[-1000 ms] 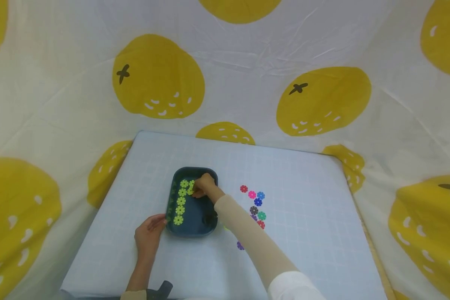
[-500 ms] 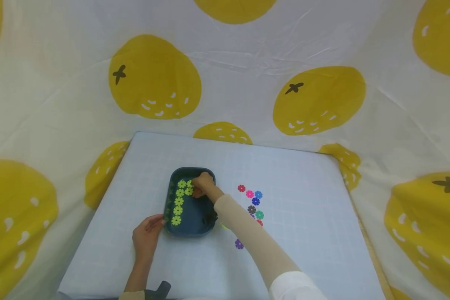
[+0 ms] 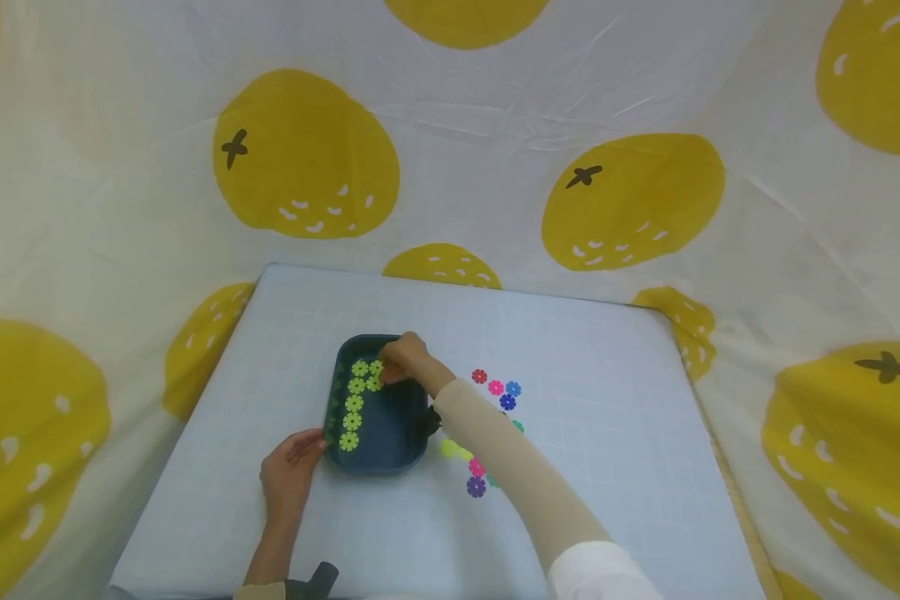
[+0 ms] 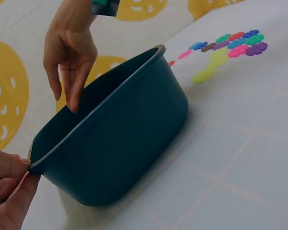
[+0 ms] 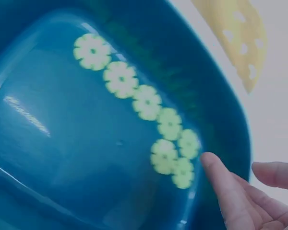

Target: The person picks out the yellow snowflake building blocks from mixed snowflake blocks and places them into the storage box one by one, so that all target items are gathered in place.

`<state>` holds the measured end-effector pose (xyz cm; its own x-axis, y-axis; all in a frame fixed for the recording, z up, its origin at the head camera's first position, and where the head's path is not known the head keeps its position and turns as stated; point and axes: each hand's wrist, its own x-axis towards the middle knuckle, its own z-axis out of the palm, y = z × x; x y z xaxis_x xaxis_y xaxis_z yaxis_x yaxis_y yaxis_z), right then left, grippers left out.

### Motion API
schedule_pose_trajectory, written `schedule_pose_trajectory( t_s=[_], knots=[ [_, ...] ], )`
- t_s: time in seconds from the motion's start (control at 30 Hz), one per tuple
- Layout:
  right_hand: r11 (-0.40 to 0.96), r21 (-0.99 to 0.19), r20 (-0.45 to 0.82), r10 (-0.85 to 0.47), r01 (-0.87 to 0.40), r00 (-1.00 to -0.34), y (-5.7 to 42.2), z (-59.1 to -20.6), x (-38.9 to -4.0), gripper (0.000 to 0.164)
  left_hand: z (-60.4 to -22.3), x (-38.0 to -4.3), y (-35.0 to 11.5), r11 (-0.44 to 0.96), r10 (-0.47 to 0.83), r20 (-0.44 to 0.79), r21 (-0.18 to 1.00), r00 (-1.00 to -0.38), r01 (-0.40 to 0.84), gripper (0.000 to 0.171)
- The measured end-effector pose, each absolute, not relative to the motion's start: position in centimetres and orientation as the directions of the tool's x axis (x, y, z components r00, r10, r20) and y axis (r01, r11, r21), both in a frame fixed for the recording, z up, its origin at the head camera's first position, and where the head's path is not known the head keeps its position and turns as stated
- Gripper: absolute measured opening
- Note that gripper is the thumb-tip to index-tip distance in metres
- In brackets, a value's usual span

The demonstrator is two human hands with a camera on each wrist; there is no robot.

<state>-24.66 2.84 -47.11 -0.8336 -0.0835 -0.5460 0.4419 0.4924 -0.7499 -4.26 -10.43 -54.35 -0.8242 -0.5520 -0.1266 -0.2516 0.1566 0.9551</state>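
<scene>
A white sheet printed with big yellow fruit [image 3: 633,200] hangs behind my bench [image 3: 607,425], which wears a pale cloth with a faint check. I read the clock on the tray as my head view shows it, twelve at the far edge.

My right grip [image 3: 407,357] is over the tray at about one o'clock, fingers loosely straight and pinching nothing, thumb standing apart. In the right wrist view its leading fingertip [image 5: 210,161] is just beside the discs at the tray's end; whether it touches one, I can't tell. My left grip [image 3: 288,473] pinches the rim at eight o'clock.

Between them sits the deep, dark teal, round-cornered tray [image 3: 390,429], plastic by its look. On its floor lie seven flat, yellow-green, flower-shaped discs [image 3: 353,402]: five in a line down the nine o'clock side, two more beside its far end, towards twelve.

Outside, from half past two round to four, more flower discs are scattered on the bench: red [image 3: 479,377], pink [image 3: 496,387], blue [image 3: 507,402] and purple [image 3: 476,487], with yellow-green ones [image 3: 450,448] at four.

I judge the step to be squaring up the second line. I'd nudge with one fingertip, lightly and flat, keep the rim steady, and lift straight up so no neighbour gets dragged.
</scene>
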Motion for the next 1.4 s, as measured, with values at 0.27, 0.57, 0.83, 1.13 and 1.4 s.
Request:
schedule_pose_trajectory(
  t_s=[0.27, 0.57, 0.83, 1.13, 1.4],
  knots=[
    [0.410, -0.819, -0.510, -0.198, 0.402, -0.837, 5.5, -43.5, -26.0, 0.027, -54.6, -4.1, -10.5, 0.152, -0.554, -0.124, 0.957, -0.824, -0.247, 0.023],
    [0.438, -0.814, -0.505, -0.208, 0.382, -0.838, 9.5, -40.2, -27.0, 0.024, -54.4, -3.9, -10.2, 0.169, -0.545, -0.134, 0.949, -0.828, -0.265, 0.023],
    [0.483, -0.783, -0.511, -0.140, 0.392, -0.848, 13.1, -39.2, -27.0, 0.027, -53.8, -4.0, -10.1, 0.153, -0.542, -0.157, 0.947, -0.825, -0.281, 0.025],
    [0.459, -0.733, -0.587, -0.052, 0.502, -0.808, 18.3, -40.9, -26.3, 0.027, -53.8, -4.0, -9.9, 0.145, -0.551, -0.143, 0.954, -0.822, -0.263, 0.023],
    [0.451, -0.709, -0.605, 0.004, 0.542, -0.796, 22.3, -45.3, -23.6, 0.025, -53.7, -4.1, -10.1, 0.149, -0.545, -0.128, 0.958, -0.829, -0.246, 0.022]
  ],
)
